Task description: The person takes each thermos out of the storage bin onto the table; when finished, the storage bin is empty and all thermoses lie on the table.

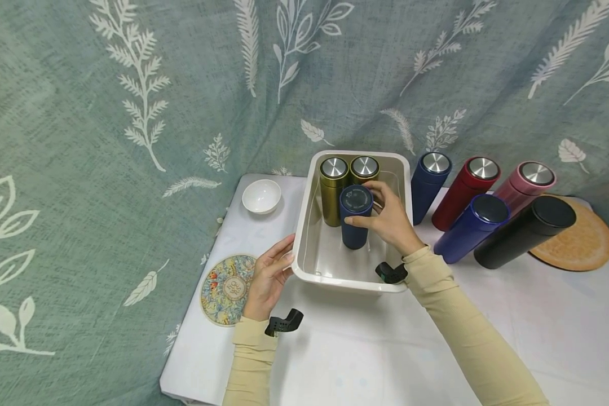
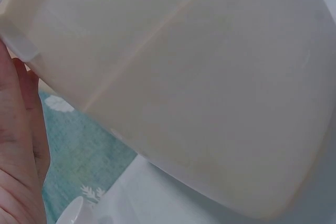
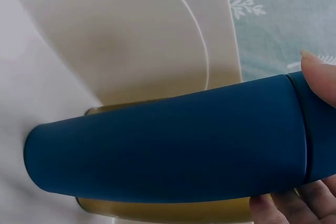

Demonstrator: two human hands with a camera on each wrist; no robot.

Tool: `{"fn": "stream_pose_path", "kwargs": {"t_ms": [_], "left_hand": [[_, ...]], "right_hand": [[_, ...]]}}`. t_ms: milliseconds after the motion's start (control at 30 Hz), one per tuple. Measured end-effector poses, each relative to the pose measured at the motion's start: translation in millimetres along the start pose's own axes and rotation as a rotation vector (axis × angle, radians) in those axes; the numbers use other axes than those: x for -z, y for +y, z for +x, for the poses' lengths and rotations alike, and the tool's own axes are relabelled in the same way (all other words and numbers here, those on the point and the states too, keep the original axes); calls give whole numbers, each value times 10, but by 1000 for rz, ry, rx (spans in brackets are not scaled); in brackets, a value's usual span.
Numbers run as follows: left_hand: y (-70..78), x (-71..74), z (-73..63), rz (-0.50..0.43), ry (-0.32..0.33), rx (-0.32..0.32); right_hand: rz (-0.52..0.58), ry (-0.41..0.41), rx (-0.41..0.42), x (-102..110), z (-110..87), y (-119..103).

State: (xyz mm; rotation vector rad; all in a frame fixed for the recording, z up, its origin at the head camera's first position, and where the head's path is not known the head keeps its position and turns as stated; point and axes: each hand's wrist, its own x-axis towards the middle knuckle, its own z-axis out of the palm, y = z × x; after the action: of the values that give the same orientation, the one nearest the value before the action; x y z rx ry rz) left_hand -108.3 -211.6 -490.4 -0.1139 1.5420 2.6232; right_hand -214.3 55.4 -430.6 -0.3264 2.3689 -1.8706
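Observation:
My right hand grips a dark blue thermos bottle near its upper end, thumb on one side and fingers on the other. The bottle stands nearly upright inside a white plastic tub, its dark round top bearing small print. In the right wrist view the blue thermos overlaps a gold one. Two gold thermoses with silver lids stand at the tub's back left. My left hand touches the tub's left front side at the rim, fingers fairly straight; in its wrist view the tub wall fills most of the picture.
Right of the tub stand several thermoses: dark blue, red, pink, bright blue and black. An orange-slice mat lies behind them. At left are a white bowl and a patterned round mat.

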Motion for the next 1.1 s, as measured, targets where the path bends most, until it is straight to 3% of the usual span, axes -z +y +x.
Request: {"fn": "stream_pose_path", "kwargs": {"t_ms": [367, 1100], "left_hand": [[-7, 24, 1, -3, 4, -12], [-1, 27, 4, 10, 5, -1]], "right_hand": [[-10, -10, 20, 4, -2, -20], [-42, 67, -6, 67, -37, -11]]}}
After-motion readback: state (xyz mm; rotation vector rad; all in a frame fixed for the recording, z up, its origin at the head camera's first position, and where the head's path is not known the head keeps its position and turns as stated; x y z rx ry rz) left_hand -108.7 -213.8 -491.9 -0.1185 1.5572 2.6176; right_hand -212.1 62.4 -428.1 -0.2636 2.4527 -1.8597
